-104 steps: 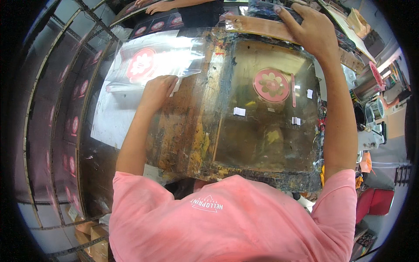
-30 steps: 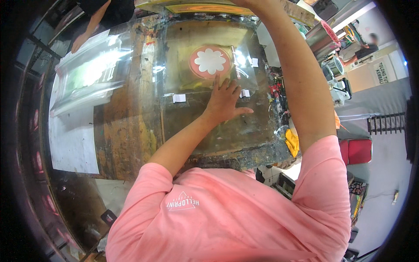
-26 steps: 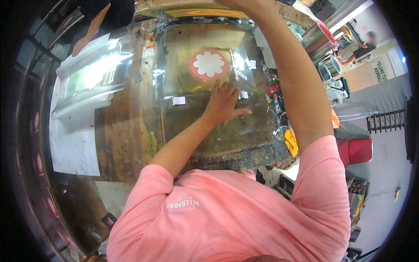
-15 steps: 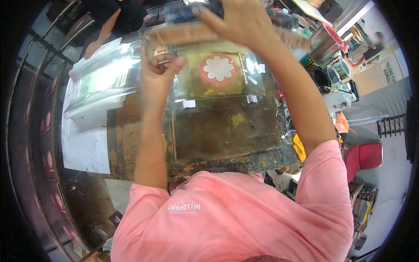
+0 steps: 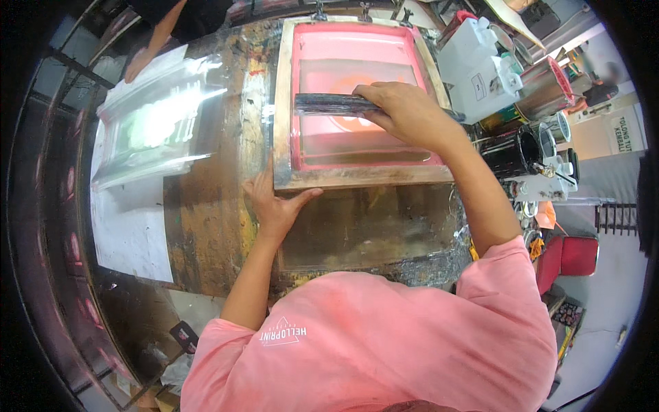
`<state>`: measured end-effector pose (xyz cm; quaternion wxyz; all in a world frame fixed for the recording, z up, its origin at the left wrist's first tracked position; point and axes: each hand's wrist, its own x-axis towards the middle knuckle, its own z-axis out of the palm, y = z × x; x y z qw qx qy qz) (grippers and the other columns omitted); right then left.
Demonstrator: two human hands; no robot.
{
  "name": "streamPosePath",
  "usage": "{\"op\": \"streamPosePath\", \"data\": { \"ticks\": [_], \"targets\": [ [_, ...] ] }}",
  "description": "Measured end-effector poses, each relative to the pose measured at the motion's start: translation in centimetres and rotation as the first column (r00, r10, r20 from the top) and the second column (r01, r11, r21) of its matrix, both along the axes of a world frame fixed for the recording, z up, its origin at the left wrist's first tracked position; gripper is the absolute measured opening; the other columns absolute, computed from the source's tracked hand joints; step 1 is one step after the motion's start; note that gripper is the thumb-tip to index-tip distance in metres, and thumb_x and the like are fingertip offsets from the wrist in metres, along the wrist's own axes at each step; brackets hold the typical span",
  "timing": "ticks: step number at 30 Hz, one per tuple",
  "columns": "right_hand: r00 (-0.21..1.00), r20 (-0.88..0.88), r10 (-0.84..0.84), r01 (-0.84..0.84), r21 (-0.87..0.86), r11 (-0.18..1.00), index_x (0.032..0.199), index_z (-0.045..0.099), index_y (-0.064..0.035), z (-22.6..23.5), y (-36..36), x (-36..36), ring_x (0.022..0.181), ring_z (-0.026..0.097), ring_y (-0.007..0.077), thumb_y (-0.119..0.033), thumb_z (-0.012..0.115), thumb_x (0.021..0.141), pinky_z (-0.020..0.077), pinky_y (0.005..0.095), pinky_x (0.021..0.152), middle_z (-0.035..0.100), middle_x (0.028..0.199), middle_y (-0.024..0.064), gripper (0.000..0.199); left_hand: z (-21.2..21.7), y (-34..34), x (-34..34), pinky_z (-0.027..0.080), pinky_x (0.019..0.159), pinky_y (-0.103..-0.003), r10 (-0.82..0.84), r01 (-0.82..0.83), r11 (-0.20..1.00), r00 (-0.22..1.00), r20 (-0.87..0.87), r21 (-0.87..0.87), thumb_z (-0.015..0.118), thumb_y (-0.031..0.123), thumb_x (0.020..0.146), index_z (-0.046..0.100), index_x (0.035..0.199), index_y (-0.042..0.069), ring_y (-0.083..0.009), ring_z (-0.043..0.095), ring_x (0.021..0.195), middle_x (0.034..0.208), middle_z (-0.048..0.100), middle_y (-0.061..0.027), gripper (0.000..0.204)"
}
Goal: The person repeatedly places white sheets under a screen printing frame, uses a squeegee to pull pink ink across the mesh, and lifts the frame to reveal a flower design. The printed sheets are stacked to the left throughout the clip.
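Squeegee [image 5: 331,103] lies in right hand [image 5: 406,113] — frame corner [image 5: 284,178] meets left hand [image 5: 274,209].

The wooden frame [image 5: 364,180] is pale tan, smudged greyish at its near-left corner, and the mesh [image 5: 357,48] inside it is light pink with a stronger pink border, a duller brownish-grey area and an orange round patch [image 5: 350,124], while the squeegee [image 5: 326,103] is blackish grey with fine lengthwise streaks. The brown tabletop [image 5: 213,213] is mottled with yellow and black stains beside white paper [image 5: 134,237]. The shirt [image 5: 391,343] is pink with a small white triangular print, and the chair [image 5: 579,256] is red.
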<state>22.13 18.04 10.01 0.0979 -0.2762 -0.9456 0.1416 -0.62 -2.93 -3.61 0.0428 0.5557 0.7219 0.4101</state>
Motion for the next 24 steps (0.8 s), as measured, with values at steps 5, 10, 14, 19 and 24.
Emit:
{"op": "streamPosePath", "data": {
  "ticks": [5, 10, 14, 19, 24],
  "targets": [
    [0.996, 0.034, 0.087, -0.086, -0.008, 0.996, 0.119, 0.066, -0.0054, 4.4, -3.3, 1.0, 0.099, 0.066, 0.0416, -0.026, 0.070, 0.095, 0.0509, 0.0494, 0.086, 0.069, 0.106, 0.0180, 0.032, 3.4, 1.9, 2.5, 0.049, 0.104, -0.042, -0.199, -0.037, 0.946, 0.717, 0.668, 0.322, 0.098, 0.039, 0.074, 0.049, 0.152, -0.007, -0.0262, 0.061, 0.121, 0.127, 0.069, -0.0153, 0.103],
    [0.995, -0.093, -0.025, 0.051, 0.293, 0.955, 0.116, 0.069, -0.0049, 9.8, -3.6, 0.1, 0.095, 0.069, 0.0398, -0.033, 0.068, 0.097, 0.0529, 0.0484, 0.083, 0.072, 0.098, 0.0188, 0.034, 10.6, 4.9, 2.2, 0.046, 0.108, -0.036, -0.144, -0.047, 0.953, 0.798, 0.586, 0.299, 0.091, 0.027, 0.087, 0.039, 0.158, -0.007, -0.0232, 0.059, 0.123, 0.140, 0.060, -0.0148, 0.095],
    [0.957, -0.289, -0.032, 0.228, 0.678, 0.698, 0.091, 0.068, -0.0002, 11.1, -2.0, -3.2, 0.078, 0.070, 0.0386, -0.046, 0.056, 0.100, 0.0514, 0.0517, 0.075, 0.072, 0.082, 0.0217, 0.048, 11.4, 9.7, 3.8, 0.040, 0.113, -0.040, -0.334, -0.141, 0.774, 0.738, 0.586, 0.618, 0.089, 0.033, 0.089, 0.041, 0.156, -0.005, -0.0267, 0.053, 0.132, 0.147, 0.054, -0.0175, 0.091],
    [0.946, -0.316, -0.071, 0.254, 0.588, 0.768, 0.079, 0.070, 0.0007, 12.3, 0.0, -3.6, 0.073, 0.070, 0.0379, -0.046, 0.050, 0.101, 0.0514, 0.0514, 0.074, 0.071, 0.078, 0.0235, 0.055, 3.9, 8.0, 8.6, 0.026, 0.126, -0.054, -0.490, 0.476, 0.867, 0.869, 0.072, 0.149, 0.086, 0.066, 0.075, 0.045, 0.153, -0.001, -0.0444, 0.041, 0.146, 0.153, 0.047, -0.0257, 0.111],
    [0.926, -0.376, -0.016, 0.244, 0.566, 0.788, 0.081, 0.074, 0.0032, 14.3, 1.9, -4.2, 0.080, 0.073, 0.0417, -0.048, 0.044, 0.101, 0.0558, 0.0523, 0.082, 0.073, 0.082, 0.0254, 0.062, -0.2, 6.2, 10.9, 0.021, 0.126, -0.062, -0.538, 0.504, 0.843, 0.778, -0.324, -0.191, 0.076, 0.080, 0.072, 0.057, 0.146, 0.000, -0.0454, 0.038, 0.149, 0.156, 0.048, -0.0223, 0.111]
  ]
}}
